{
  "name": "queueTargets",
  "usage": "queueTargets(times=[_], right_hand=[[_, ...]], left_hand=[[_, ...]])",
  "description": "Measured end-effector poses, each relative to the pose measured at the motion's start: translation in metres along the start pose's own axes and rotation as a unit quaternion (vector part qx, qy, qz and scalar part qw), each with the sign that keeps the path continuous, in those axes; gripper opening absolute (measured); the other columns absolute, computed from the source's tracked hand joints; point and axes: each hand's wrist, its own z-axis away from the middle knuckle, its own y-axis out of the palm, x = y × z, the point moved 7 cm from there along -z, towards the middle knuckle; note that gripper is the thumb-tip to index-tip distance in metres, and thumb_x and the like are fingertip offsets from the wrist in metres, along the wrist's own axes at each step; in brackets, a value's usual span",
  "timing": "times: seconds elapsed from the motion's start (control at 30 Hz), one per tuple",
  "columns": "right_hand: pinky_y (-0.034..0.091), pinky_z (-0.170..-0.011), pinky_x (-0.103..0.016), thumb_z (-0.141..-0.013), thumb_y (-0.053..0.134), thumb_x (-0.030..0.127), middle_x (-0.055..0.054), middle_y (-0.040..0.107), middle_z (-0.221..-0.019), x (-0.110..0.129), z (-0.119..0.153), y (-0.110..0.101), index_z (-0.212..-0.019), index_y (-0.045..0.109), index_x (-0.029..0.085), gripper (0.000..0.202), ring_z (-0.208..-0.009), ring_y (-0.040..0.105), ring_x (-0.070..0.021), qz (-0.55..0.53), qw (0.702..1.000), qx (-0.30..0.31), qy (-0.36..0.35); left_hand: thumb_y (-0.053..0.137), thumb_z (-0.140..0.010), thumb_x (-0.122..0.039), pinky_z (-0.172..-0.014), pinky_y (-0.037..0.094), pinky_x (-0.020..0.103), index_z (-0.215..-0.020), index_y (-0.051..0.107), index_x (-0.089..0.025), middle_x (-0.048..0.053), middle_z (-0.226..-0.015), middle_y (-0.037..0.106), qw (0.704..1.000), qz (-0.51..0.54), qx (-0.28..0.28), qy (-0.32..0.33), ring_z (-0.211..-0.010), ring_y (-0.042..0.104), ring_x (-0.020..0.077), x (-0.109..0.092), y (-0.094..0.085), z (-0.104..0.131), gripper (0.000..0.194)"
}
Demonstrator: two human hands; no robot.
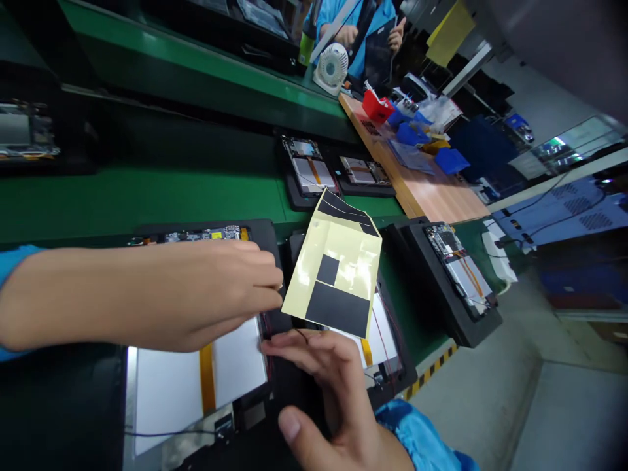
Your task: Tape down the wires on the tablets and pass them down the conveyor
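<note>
My left hand point(210, 291) reaches in from the left across an opened device point(167, 386) with white battery packs and an orange ribbon. Its fingers are pressed together at the device's right side, and what they hold, if anything, is hidden. Below and to the right, my right hand point(338, 399) has its thumb spread from its fingers, whose tips are by thin wires at the device's right edge. A pale yellow sheet with black stickers point(353, 261) lies over a second opened device point(385, 333), just right of my left fingertips.
More opened devices in black trays point(309, 167) point(366, 171) point(461, 268) stand behind and to the right. A white fan point(332, 65), a red bin point(377, 106) and blue bins point(451, 160) are farther back. Across the bench, a person's hands point(346, 36) hold a dark panel.
</note>
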Motion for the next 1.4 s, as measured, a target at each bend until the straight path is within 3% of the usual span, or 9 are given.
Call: queueTargets(times=[0.13,0.2,0.47,0.7,0.8,1.0,1.17,1.27,1.4], right_hand=[[0.066,-0.117,-0.054,-0.106,0.077,0.018,-0.01,0.077,-0.142,0.0,0.005,-0.006,-0.157,0.053,0.047,0.064,-0.133,0.078,-0.0327,-0.01,0.993,-0.106,-0.041],[0.066,-0.114,-0.055,-0.109,0.075,0.025,-0.01,0.078,-0.138,0.0,0.007,-0.008,-0.156,0.053,0.047,0.056,-0.129,0.078,-0.0325,-0.006,0.991,-0.125,-0.047],[0.064,-0.117,-0.06,-0.106,0.077,0.019,-0.012,0.075,-0.145,-0.004,0.003,-0.003,-0.158,0.05,0.044,0.065,-0.136,0.075,-0.0352,0.039,0.997,-0.06,0.026],[0.043,-0.136,-0.074,-0.106,0.079,0.025,-0.009,0.075,-0.15,-0.015,0.01,0.003,-0.158,0.052,0.048,0.063,-0.145,0.071,-0.038,0.042,0.996,-0.072,0.045],[0.044,-0.135,-0.076,-0.103,0.082,0.027,-0.011,0.073,-0.154,-0.022,0.015,0.005,-0.162,0.049,0.047,0.07,-0.153,0.065,-0.0408,0.047,0.996,-0.062,0.05],[0.036,-0.14,-0.073,-0.103,0.082,0.026,-0.012,0.075,-0.154,-0.026,0.019,0.006,-0.164,0.048,0.045,0.073,-0.156,0.064,-0.0401,0.088,0.993,-0.065,0.052],[0.051,-0.132,-0.069,-0.105,0.08,0.03,-0.013,0.074,-0.153,-0.031,0.024,0.007,-0.163,0.048,0.045,0.068,-0.155,0.064,-0.0401,0.095,0.988,-0.104,0.058],[0.058,-0.127,-0.065,-0.105,0.08,0.025,-0.011,0.074,-0.153,-0.03,0.022,0.008,-0.163,0.046,0.048,0.072,-0.149,0.069,-0.037,0.079,0.991,-0.107,0.029],[0.056,-0.13,-0.063,-0.107,0.076,0.018,-0.009,0.076,-0.149,-0.021,0.013,0.007,-0.164,0.045,0.048,0.071,-0.141,0.076,-0.033,0.063,0.99,-0.121,-0.022]], left_hand=[[0.062,-0.094,0.0,-0.073,0.045,0.042,-0.086,0.06,-0.028,0.0,-0.087,0.074,0.997,0.031,0.018,0.073,-0.074,0.065,0.0237,-0.004,0.018,0.001,0.029],[0.062,-0.094,0.0,-0.073,0.044,0.041,-0.083,0.057,-0.028,-0.001,-0.086,0.073,0.995,0.056,0.015,0.08,-0.072,0.063,0.0226,0.003,0.021,0.001,0.03],[0.065,-0.095,-0.009,-0.066,0.042,0.043,-0.083,0.059,-0.029,0.0,-0.079,0.071,0.992,0.054,0.075,0.08,-0.069,0.062,0.0247,0.012,0.022,-0.01,0.024],[0.07,-0.101,-0.014,-0.062,0.042,0.041,-0.083,0.061,-0.029,0.0,-0.08,0.071,0.987,0.091,0.132,0.026,-0.07,0.065,0.0234,0.014,0.011,-0.018,0.026],[0.067,-0.108,-0.019,-0.061,0.045,0.036,-0.088,0.062,-0.03,-0.001,-0.084,0.074,0.981,0.126,0.146,0.012,-0.073,0.067,0.021,0.02,0.007,-0.015,0.023],[0.069,-0.105,-0.01,-0.065,0.051,0.025,-0.085,0.068,-0.027,-0.002,-0.085,0.073,0.965,0.161,0.205,-0.024,-0.074,0.069,0.0171,0.025,0.004,-0.022,0.026],[0.073,-0.102,-0.009,-0.073,0.056,0.025,-0.109,0.083,-0.033,-0.002,-0.097,0.083,0.946,0.214,0.239,-0.044,-0.093,0.077,0.0211,0.03,0.005,-0.027,0.027],[0.085,-0.097,-0.013,-0.082,0.059,0.027,-0.122,0.087,-0.038,-0.002,-0.104,0.087,0.94,0.228,0.254,-0.017,-0.102,0.079,0.0235,0.03,0.009,-0.03,0.035],[0.086,-0.091,-0.002,-0.087,0.055,0.025,-0.095,0.091,-0.036,-0.005,-0.093,0.086,0.949,0.233,0.214,0.02,-0.092,0.076,0.0193,0.027,0.009,-0.038,0.035]])
